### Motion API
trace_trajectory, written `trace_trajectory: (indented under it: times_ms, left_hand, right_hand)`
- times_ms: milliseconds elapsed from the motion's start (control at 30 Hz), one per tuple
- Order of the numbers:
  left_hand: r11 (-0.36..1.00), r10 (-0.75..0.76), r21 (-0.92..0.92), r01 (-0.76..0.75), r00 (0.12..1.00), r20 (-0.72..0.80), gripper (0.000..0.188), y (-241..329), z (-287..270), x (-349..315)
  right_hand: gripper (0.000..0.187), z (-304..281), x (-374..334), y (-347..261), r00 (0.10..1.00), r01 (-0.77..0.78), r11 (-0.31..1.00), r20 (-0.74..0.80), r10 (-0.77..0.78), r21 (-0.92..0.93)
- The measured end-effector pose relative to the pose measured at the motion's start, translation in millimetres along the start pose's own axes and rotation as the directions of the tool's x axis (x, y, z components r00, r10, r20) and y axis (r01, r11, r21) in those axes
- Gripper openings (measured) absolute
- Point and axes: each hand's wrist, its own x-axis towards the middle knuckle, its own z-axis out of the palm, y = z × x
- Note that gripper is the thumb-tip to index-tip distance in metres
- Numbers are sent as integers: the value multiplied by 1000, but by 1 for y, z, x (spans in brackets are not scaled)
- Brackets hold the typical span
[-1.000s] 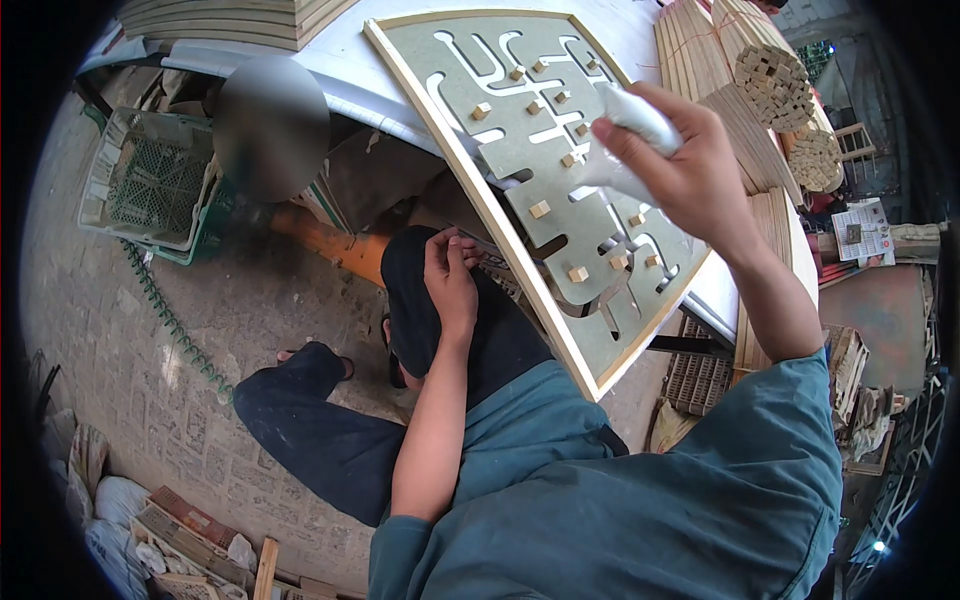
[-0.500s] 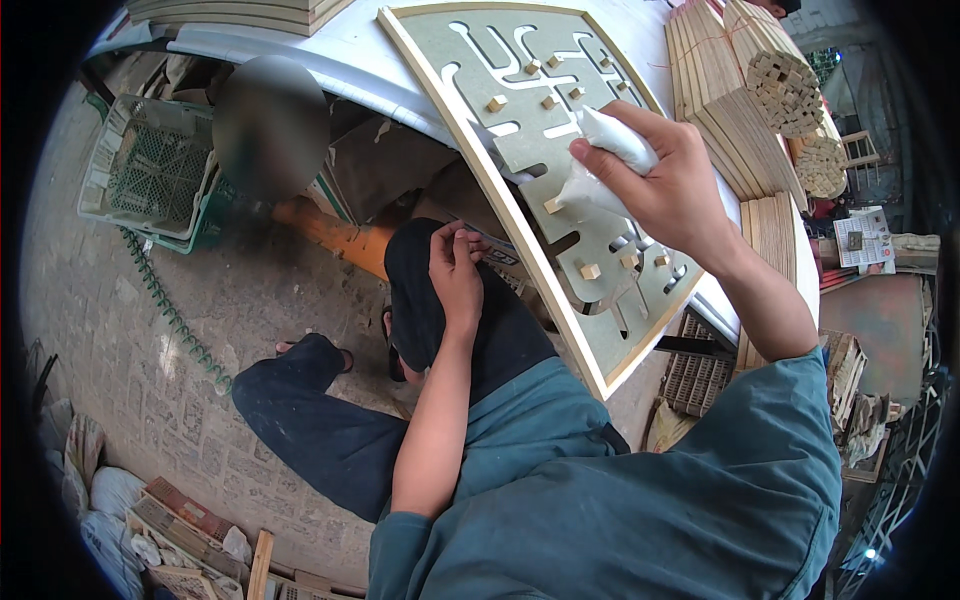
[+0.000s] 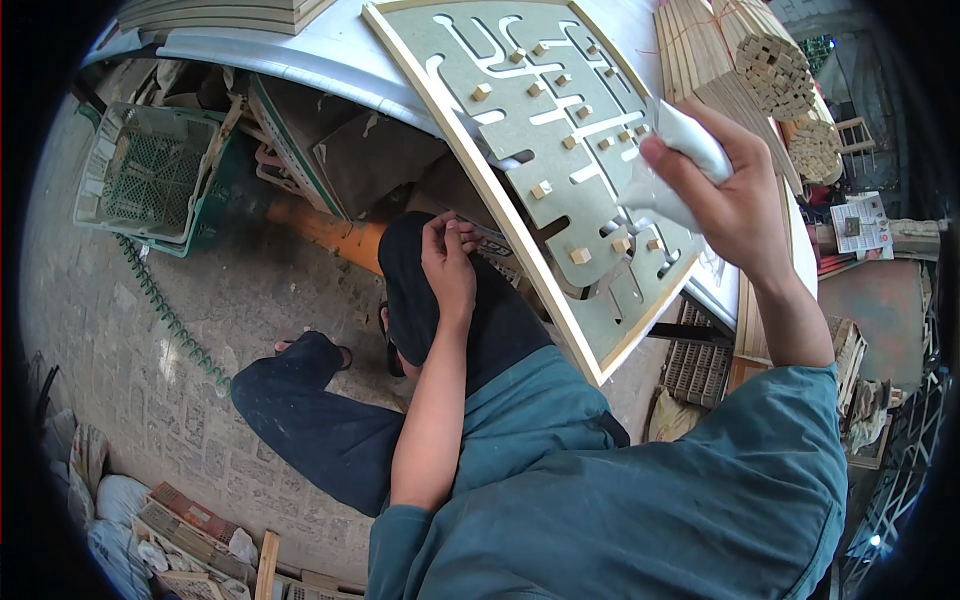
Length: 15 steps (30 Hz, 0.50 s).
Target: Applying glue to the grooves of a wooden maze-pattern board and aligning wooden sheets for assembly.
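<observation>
Slotted wooden panel (image 3: 560,130), right hand (image 3: 735,205) above.

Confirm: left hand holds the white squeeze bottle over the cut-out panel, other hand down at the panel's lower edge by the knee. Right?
Not quite. The head view shows the right hand holding the white squeeze bottle over the cut-out panel, not the left. The left hand is the one down at the panel's lower edge by the knee. The rest stands.

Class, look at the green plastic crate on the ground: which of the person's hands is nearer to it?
Left. The left hand rests on the raised knee, between the green crate and the carved panel; the right hand is over the panel, farther away.
</observation>
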Motion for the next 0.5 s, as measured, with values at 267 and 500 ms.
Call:
trace_trajectory:
  times_ms: [267,500]
  left_hand:
    - [1000,-4,-9,4,1000,6,22,2,2,-2]
    - [1000,-4,6,4,1000,4,22,3,4,-2]
  right_hand:
    - [18,12,-25,1,998,-37,999,57,38,-18]
    - [17,28,-28,11,997,55,998,63,-53,-22]
